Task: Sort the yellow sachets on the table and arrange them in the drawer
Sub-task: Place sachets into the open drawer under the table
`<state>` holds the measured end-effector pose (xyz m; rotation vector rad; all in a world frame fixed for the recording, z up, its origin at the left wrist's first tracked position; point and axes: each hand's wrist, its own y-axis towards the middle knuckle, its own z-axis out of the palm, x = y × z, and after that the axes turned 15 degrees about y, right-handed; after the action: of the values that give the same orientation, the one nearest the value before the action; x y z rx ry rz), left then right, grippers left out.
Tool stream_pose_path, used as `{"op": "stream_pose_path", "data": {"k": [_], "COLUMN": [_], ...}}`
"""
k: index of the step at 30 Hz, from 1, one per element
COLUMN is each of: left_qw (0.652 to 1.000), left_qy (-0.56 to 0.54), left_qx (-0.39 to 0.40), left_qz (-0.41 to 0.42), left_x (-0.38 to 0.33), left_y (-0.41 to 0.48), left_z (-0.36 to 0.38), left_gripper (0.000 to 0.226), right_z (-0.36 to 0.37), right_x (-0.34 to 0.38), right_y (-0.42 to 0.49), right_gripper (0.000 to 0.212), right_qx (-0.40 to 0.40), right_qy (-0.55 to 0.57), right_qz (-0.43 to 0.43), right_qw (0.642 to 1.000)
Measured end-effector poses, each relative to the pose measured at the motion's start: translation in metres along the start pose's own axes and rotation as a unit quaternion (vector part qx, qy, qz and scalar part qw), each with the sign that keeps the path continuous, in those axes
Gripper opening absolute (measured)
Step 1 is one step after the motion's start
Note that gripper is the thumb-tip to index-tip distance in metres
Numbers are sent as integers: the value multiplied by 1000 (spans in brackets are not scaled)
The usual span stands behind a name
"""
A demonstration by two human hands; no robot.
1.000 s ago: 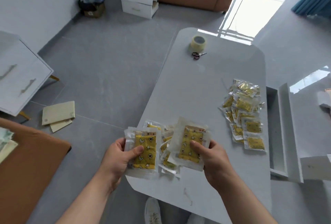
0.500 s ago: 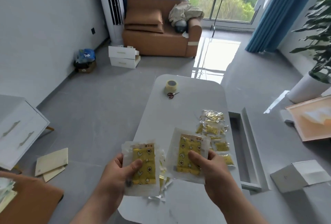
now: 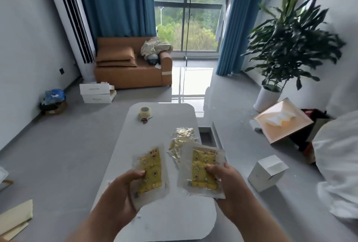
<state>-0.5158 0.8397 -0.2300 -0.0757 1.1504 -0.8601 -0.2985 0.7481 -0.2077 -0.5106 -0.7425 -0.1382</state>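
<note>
Your left hand (image 3: pixel 124 189) and right hand (image 3: pixel 228 185) are each pinching a sachet (image 3: pixel 151 172), thumb on top. You are probably comparing prints

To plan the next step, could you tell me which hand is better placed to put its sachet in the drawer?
Probably the right hand: it pinches a yellow sachet just beside the open drawer, whereas the left hand is farther away.
</note>
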Motion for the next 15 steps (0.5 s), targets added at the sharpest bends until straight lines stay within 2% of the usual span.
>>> {"op": "stream_pose_path", "data": {"k": [9,15], "left_qw": [997,988], "left_qy": [50,117], "left_qx": [48,84], "left_qz": [43,51], "left_x": [38,41], "left_y": [-36,-18], "left_z": [86,128], "left_gripper": [34,34], "right_z": [-70,-104], "right_x": [48,77], "right_y": [-110,-132], "right_gripper": [13,22], "right_qx": [-71,-122], "right_qy": [8,15], "right_qz": [-86,-137], "right_qw": [994,983]}}
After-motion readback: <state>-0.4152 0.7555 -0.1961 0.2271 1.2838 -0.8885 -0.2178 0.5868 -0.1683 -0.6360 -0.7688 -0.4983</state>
